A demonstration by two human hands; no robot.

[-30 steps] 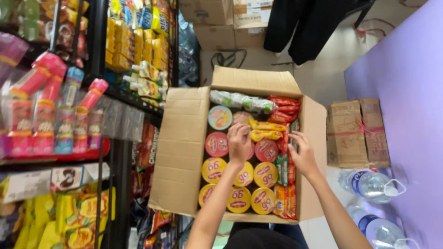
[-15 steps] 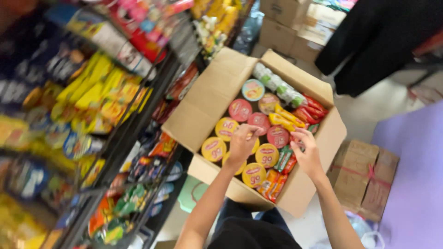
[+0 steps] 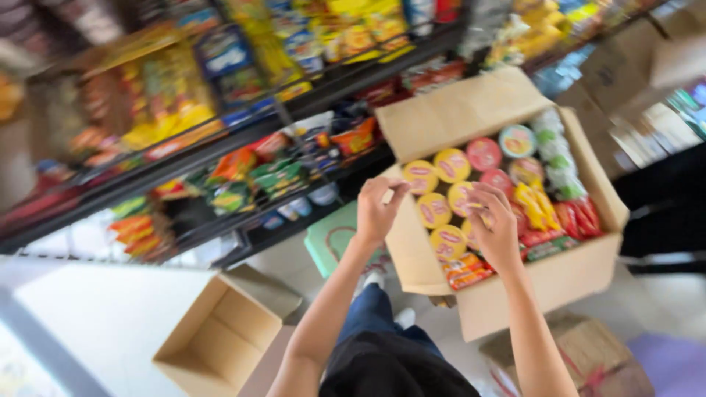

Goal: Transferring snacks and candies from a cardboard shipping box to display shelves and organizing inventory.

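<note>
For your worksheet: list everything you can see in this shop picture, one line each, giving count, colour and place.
Open cardboard box: one, brown, right of centre, full of goods.
Round lidded cups: about ten, yellow and red, inside that box.
Snack packets: several, red and yellow, box's right side.
Empty cardboard box: one, brown, lower left on the floor.
Shelves: dark racks holding colourful packets, upper left.
Left hand: at the box's near flap, empty.
Right hand: over the cups; grip unclear through blur.
</note>
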